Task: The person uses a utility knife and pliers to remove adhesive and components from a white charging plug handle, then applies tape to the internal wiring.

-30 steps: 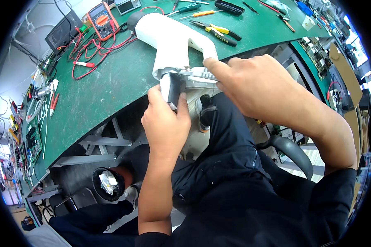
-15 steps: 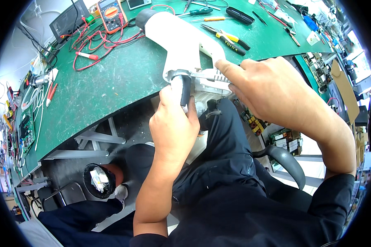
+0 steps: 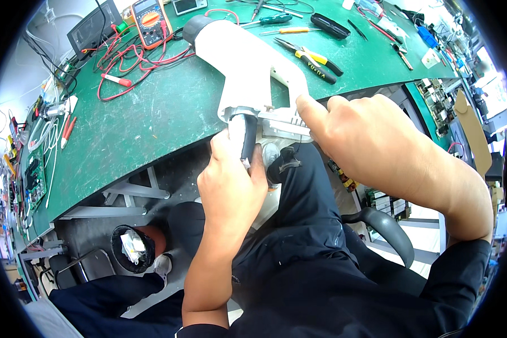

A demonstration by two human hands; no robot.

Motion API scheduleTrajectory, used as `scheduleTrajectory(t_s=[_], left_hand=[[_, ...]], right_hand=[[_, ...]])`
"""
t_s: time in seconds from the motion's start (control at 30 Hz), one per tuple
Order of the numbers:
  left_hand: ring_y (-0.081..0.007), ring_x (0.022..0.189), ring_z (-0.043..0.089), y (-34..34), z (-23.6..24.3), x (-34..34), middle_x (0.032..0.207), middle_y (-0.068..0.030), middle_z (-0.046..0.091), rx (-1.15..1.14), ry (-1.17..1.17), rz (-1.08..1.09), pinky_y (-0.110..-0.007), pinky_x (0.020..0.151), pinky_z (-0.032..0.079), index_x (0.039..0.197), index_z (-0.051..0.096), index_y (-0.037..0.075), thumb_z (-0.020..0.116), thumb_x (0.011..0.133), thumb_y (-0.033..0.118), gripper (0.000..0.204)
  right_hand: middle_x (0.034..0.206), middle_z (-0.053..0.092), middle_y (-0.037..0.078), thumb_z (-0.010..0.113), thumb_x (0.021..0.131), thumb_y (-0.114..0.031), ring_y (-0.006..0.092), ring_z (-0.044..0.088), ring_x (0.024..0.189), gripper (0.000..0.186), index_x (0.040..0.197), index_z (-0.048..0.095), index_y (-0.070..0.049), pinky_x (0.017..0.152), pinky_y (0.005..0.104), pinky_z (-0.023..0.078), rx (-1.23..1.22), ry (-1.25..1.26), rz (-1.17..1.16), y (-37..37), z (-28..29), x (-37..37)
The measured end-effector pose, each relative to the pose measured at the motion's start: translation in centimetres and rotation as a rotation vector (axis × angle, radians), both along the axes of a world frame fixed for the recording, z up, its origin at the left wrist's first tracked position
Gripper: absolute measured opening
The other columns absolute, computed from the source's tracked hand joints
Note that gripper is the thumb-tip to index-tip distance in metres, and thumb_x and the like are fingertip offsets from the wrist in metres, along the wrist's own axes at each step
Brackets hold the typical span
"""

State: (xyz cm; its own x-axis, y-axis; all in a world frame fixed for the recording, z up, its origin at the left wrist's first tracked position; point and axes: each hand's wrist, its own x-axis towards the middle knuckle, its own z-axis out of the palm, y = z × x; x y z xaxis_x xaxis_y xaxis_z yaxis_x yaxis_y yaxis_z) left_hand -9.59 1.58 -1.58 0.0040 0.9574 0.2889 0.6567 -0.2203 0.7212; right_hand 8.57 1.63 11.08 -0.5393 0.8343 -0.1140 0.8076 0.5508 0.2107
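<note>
A white gun-shaped housing [image 3: 239, 53] with a round black nose lies across the front edge of the green bench, its open lower end towards me. My left hand [image 3: 231, 183] is closed round a black-and-white tube-like piece [image 3: 243, 135] that meets that open end. Thumb and fingers of my right hand [image 3: 366, 132] are closed on a pale ribbed piece [image 3: 287, 120] beside the same end. It reaches across to the collar there; its kind is hard to make out. Under it, near my knee, a small black part [image 3: 289, 159] shows.
Pliers [image 3: 312, 61], a green-handled screwdriver [image 3: 276, 19] and a black case [image 3: 330, 26] lie beyond the housing. A multimeter [image 3: 151, 22] with tangled red leads is at the back left. A waste bin [image 3: 152, 242] stands on the floor near another person's leg.
The housing's open end and both hands have shifted slightly left; my left hand is also a little lower. Both grips look the same.
</note>
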Motion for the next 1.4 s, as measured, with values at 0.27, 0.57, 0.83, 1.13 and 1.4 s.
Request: scheduleTrajectory(t_s=[0.27, 0.57, 0.83, 1.13, 1.4], left_hand=[[-0.0387, 0.08, 0.07, -0.2, -0.7, -0.2, 0.09, -0.0222, 0.069, 0.022, -0.135, -0.041, -0.043, 0.075, 0.053, 0.118, 0.053, -0.004, 0.073, 0.092, 0.03, 0.046], [-0.0361, 0.085, 0.071, 0.3, -3.1, 0.9, 0.098, -0.023, 0.069, 0.241, -0.119, 0.036, -0.04, 0.074, 0.055, 0.124, 0.051, -0.005, 0.074, 0.091, 0.035, 0.057], [-0.0408, 0.086, 0.069, 1.0, -3.3, 1.4, 0.103, -0.0247, 0.068, 0.4, -0.14, -0.014, -0.044, 0.074, 0.056, 0.122, 0.052, -0.006, 0.075, 0.087, 0.019, 0.049], [-0.0392, 0.082, 0.071, 1.1, -3.6, 0.8, 0.095, -0.0241, 0.068, 0.429, -0.111, -0.017, -0.042, 0.07, 0.056, 0.118, 0.054, -0.005, 0.073, 0.091, 0.025, 0.045], [-0.0396, 0.082, 0.071, 1.3, -3.3, 0.6, 0.096, -0.024, 0.069, 0.42, -0.097, -0.019, -0.042, 0.071, 0.056, 0.114, 0.054, -0.006, 0.072, 0.091, 0.021, 0.04]], right_hand=[[0.069, 0.063, 0.015, 0.064, 0.086, -0.005, 0.0324, 0.068, 0.062, 0.019, 0.1, 0.052, 0.002, 0.053, 0.0393, 0.052, -0.072, 0.035, -0.014, 1.0, -0.2, 0.5], [0.069, 0.061, 0.013, 0.06, 0.083, -0.004, 0.031, 0.065, 0.059, 0.016, 0.096, 0.051, 0.002, 0.05, 0.038, 0.05, -0.039, -0.031, 0.139, 1.5, 1.3, 0.4], [0.076, 0.064, 0.015, 0.061, 0.089, -0.007, 0.0328, 0.067, 0.066, 0.018, 0.1, 0.051, 0.002, 0.058, 0.0405, 0.053, -0.162, -0.08, -0.041, 1.7, 1.2, 0.1], [0.076, 0.062, 0.015, 0.061, 0.09, -0.008, 0.0324, 0.065, 0.063, 0.025, 0.11, 0.051, 0.004, 0.054, 0.0384, 0.052, 0.016, -0.218, 0.004, -0.1, -0.1, -0.3], [0.075, 0.059, 0.014, 0.061, 0.086, -0.007, 0.03, 0.063, 0.059, 0.031, 0.112, 0.05, 0.004, 0.052, 0.0385, 0.051, -0.061, -0.16, -0.027, 0.3, -0.1, 0.0]])
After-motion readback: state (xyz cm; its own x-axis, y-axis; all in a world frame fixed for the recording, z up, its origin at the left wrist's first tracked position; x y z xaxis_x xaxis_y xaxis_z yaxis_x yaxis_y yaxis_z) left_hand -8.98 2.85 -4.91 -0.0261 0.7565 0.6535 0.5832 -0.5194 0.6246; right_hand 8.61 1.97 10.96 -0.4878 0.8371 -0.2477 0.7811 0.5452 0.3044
